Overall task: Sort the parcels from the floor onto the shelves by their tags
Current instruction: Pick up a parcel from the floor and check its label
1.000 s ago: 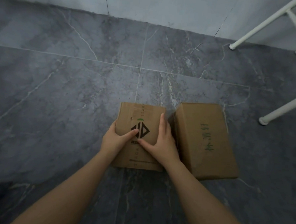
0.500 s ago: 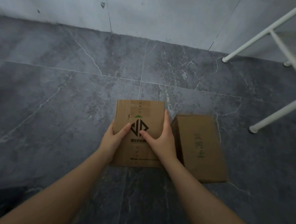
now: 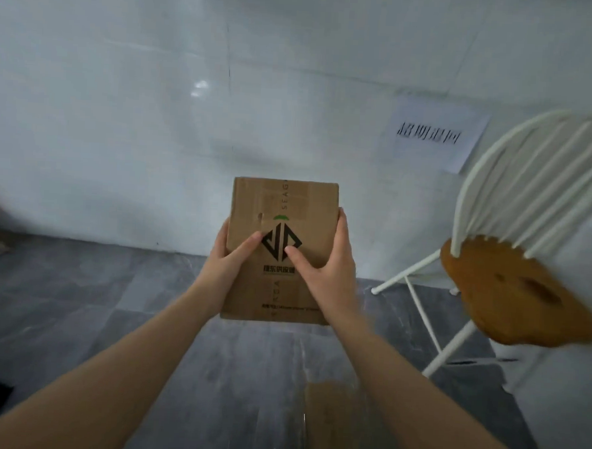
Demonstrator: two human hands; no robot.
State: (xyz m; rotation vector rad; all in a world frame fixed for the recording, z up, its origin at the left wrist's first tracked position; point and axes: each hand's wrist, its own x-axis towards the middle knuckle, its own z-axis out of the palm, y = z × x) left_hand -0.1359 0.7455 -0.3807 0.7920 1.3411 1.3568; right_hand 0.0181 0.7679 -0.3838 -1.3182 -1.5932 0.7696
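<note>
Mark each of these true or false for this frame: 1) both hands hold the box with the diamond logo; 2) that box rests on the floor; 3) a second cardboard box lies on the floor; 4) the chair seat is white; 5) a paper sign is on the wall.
1) True: the left hand and right hand grip the sides of the logo box, thumbs on its face.
2) False: it is held up in front of the wall.
3) True: a second box lies low on the floor, partly behind the right forearm.
4) False: the chair has a brown seat on a white frame.
5) True: a paper sign hangs beside the chair back.
</note>
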